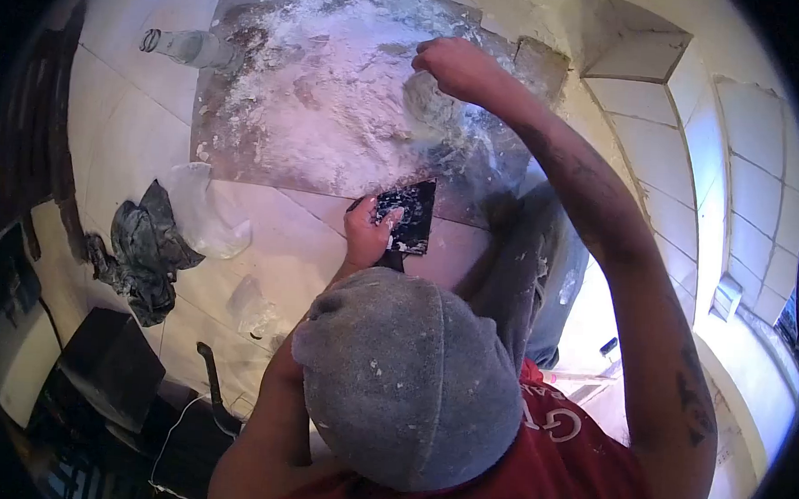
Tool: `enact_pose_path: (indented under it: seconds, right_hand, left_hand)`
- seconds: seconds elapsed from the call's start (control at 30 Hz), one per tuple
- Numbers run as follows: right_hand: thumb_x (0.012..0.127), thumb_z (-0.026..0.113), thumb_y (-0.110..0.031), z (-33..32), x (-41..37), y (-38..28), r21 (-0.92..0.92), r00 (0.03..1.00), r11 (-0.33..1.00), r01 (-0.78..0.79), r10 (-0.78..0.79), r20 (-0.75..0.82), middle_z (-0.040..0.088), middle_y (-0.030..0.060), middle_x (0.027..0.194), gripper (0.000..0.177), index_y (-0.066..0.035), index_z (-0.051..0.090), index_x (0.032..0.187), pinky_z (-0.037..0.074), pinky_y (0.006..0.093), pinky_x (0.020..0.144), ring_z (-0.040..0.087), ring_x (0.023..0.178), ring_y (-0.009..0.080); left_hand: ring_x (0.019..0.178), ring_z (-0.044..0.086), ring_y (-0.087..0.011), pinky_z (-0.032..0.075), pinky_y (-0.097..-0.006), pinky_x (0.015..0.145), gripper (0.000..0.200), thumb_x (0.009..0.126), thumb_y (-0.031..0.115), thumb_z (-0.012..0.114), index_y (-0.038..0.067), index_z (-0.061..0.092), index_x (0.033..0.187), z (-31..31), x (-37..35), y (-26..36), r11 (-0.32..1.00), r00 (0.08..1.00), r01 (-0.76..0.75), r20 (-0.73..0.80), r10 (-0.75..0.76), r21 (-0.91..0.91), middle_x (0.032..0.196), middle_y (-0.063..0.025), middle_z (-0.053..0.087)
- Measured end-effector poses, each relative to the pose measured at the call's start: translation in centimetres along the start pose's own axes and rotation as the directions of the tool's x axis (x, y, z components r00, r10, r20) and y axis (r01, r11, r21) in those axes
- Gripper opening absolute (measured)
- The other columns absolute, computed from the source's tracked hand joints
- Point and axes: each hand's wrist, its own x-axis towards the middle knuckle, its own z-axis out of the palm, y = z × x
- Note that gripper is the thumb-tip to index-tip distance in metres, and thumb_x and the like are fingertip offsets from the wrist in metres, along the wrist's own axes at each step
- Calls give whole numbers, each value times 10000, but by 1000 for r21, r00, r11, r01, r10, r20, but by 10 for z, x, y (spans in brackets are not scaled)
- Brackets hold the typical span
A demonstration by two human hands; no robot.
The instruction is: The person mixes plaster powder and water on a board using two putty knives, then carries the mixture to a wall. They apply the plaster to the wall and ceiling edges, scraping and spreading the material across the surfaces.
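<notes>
My left hand (370,233) grips a black, flat, square plate (417,205) smeared with white, its thumb lying across the face. The plate is at the near edge of a dark board (211,131). White powder (334,111) covers much of that board. My right hand (459,67) is closed over the board's far right part, fingers curled down. Just below it is a greyish-white, wet-looking mound (430,102). Whatever the right fingers hold, if anything, is hidden.
A clear glass bottle (189,47) lies at the board's left edge. Further down are a translucent plastic bag (203,212) and a crumpled black bag (151,250). A black box (111,365) stands lower left. Tiled ledges (657,159) rise on the right.
</notes>
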Motion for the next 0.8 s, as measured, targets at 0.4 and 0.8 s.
enact_pose_path:
  seconds: [0.4,0.8]
  right_hand:
    - [743,525,-51,20,-12,1,-40,994,994,106,-107,-27,642,157,868,161,-28,655,835,510,431,741,623,852,342]
    - [781,509,-101,-1,18,-5,-47,988,990,133,-136,-67,620,139,827,155,-24,644,793,492,425,744,617,842,328]
  left_hand:
    - [585,502,-69,434,-256,533,156,776,61,695,-11,556,779,5,-1,-12,997,999,-31,-31,33,66,644,-42,593]
    - [637,527,-71,448,-242,577,130,775,37,685,-14,568,792,5,-2,7,999,999,16,-34,-14,44,690,-51,607]
